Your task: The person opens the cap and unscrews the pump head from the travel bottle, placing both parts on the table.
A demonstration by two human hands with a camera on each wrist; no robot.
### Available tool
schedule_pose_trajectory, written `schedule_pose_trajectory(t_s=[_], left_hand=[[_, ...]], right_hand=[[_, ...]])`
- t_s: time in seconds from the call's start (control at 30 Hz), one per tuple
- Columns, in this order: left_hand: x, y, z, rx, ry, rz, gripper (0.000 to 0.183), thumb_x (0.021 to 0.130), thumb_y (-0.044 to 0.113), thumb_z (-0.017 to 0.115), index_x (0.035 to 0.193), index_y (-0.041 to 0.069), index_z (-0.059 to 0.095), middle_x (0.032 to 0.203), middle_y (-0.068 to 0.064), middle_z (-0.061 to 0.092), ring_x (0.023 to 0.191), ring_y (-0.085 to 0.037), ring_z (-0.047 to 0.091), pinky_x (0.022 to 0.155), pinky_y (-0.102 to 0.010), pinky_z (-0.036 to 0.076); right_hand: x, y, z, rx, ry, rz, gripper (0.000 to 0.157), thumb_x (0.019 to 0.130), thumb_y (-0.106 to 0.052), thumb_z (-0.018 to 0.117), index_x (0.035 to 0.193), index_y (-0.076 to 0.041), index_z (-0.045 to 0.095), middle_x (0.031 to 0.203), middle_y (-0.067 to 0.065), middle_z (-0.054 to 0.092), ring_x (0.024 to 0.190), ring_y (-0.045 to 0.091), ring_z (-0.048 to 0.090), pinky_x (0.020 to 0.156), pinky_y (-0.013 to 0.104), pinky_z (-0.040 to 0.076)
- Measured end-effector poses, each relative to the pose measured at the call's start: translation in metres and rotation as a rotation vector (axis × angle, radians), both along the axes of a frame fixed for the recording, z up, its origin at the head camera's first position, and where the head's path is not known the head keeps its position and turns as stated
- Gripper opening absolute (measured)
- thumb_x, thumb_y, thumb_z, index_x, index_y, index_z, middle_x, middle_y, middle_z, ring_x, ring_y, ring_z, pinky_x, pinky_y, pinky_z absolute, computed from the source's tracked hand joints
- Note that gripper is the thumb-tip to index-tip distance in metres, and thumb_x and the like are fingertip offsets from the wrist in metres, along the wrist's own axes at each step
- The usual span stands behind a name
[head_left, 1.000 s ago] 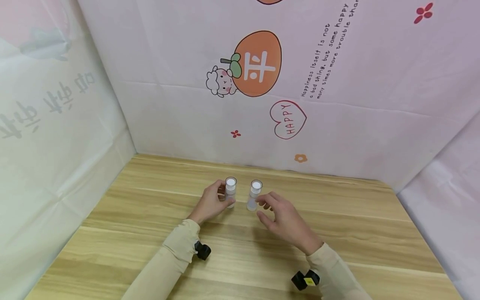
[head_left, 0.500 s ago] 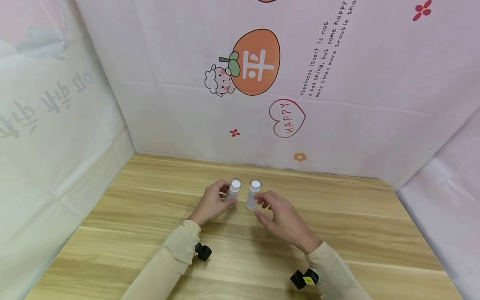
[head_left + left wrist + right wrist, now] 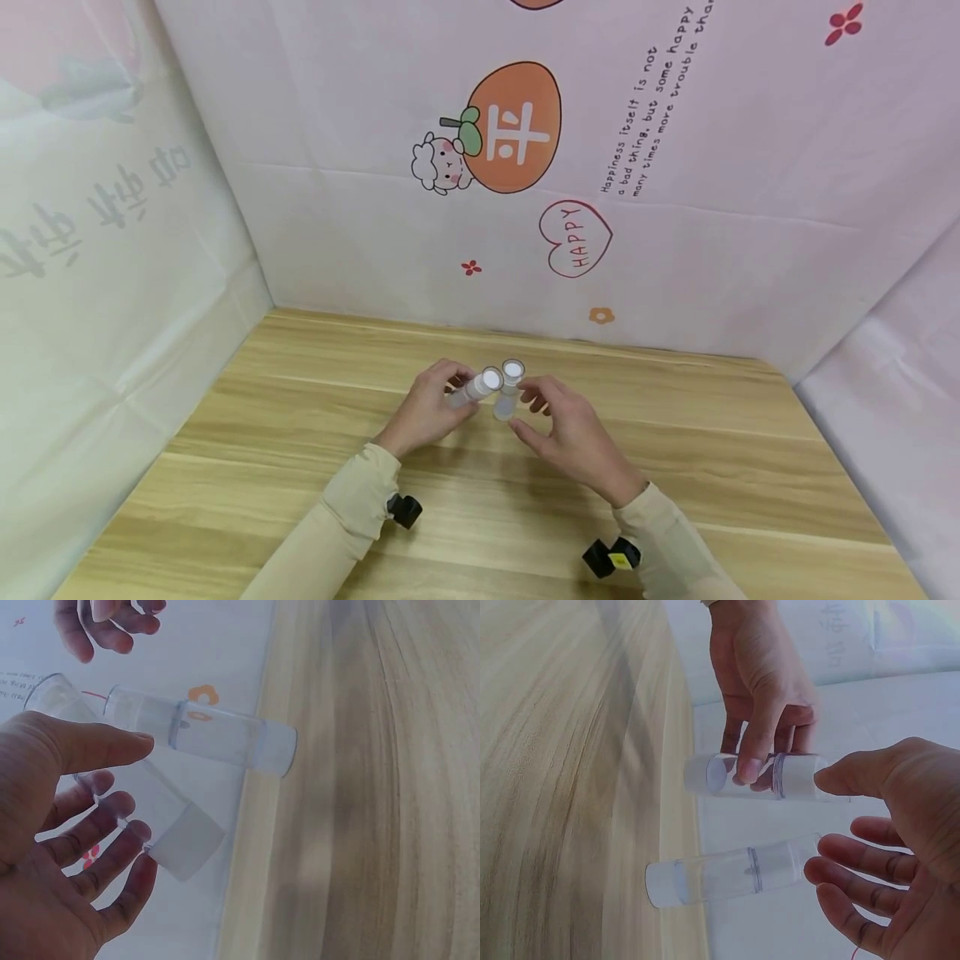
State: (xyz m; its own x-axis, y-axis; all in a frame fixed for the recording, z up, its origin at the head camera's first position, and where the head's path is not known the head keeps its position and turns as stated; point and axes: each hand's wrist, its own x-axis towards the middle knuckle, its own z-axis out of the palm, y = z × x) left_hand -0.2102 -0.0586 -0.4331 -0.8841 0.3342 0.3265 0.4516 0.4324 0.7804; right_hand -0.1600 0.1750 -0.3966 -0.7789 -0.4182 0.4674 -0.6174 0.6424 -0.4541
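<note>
Two slim clear bottles with white bases and clear tops are side by side in the head view. My left hand [image 3: 429, 410] holds the left bottle [image 3: 475, 387] between thumb and fingers, its top leaning right towards the other one. The right bottle [image 3: 506, 403] stands nearly upright on the table. Beside it is my right hand [image 3: 573, 429], fingers loosely bent and thumb apart. In the right wrist view these fingers [image 3: 866, 862] are close to the standing bottle's [image 3: 720, 876] top; whether they touch it I cannot tell. The left wrist view shows the held bottle's white base [image 3: 187, 841] below my fingers.
A wood-grain table [image 3: 465, 517] lies under both hands. Behind it rises a pale printed cloth wall [image 3: 360, 242], with further cloth walls at left [image 3: 135, 308] and right [image 3: 892, 350]. A small black camera [image 3: 405, 510] sits at my left wrist.
The bottle in my left hand has tipped from upright to leaning right, its top now close to the other bottle's top. My right hand has stayed nearly in place.
</note>
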Motion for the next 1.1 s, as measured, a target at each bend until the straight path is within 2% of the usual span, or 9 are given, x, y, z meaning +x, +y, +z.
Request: schedule_pose_trajectory(t_s=[0.17,0.43,0.7,0.87,1.1], left_hand=[[0.007,0.000,0.009,-0.057,0.089,-0.015,0.033,0.079,0.003,0.085,0.107,0.006,0.068,0.105,-0.004,0.063,0.100,-0.026,0.061,0.087,-0.045,0.054],[0.013,0.002,0.017,-0.179,0.200,-0.014,0.033,0.078,0.007,0.086,0.107,0.009,0.070,0.107,-0.001,0.064,0.104,-0.021,0.057,0.090,-0.040,0.050],[0.015,0.004,0.022,-0.241,0.257,-0.018,0.033,0.077,0.008,0.087,0.105,0.009,0.071,0.104,-0.001,0.065,0.100,-0.022,0.057,0.088,-0.038,0.049],[0.018,0.007,0.026,-0.276,0.304,-0.031,0.033,0.075,0.007,0.087,0.104,0.009,0.072,0.102,-0.001,0.065,0.098,-0.022,0.058,0.089,-0.040,0.048],[0.023,0.009,0.033,-0.322,0.313,-0.039,0.033,0.076,0.009,0.087,0.105,0.009,0.073,0.104,-0.002,0.065,0.099,-0.023,0.058,0.091,-0.043,0.048]], right_hand=[[-0.001,0.000,0.000,-0.025,0.013,-0.005,0.054,0.081,-0.013,0.087,0.125,-0.002,0.059,0.099,0.005,0.065,0.084,0.021,0.065,0.072,0.040,0.057],[-0.001,0.000,0.002,-0.031,-0.021,0.015,0.060,0.081,-0.017,0.088,0.131,-0.007,0.056,0.109,0.005,0.064,0.088,0.021,0.065,0.074,0.035,0.057],[-0.002,-0.003,0.003,-0.043,-0.037,0.023,0.061,0.080,-0.016,0.089,0.130,-0.005,0.056,0.112,0.004,0.064,0.090,0.020,0.065,0.074,0.037,0.057],[-0.002,-0.004,0.004,-0.040,-0.029,0.037,0.058,0.080,-0.015,0.089,0.127,-0.004,0.058,0.112,0.003,0.063,0.091,0.018,0.065,0.073,0.031,0.056],[-0.002,-0.004,0.002,-0.049,-0.016,0.063,0.048,0.079,-0.013,0.089,0.119,-0.009,0.063,0.107,-0.002,0.062,0.087,0.011,0.060,0.073,0.027,0.055]])
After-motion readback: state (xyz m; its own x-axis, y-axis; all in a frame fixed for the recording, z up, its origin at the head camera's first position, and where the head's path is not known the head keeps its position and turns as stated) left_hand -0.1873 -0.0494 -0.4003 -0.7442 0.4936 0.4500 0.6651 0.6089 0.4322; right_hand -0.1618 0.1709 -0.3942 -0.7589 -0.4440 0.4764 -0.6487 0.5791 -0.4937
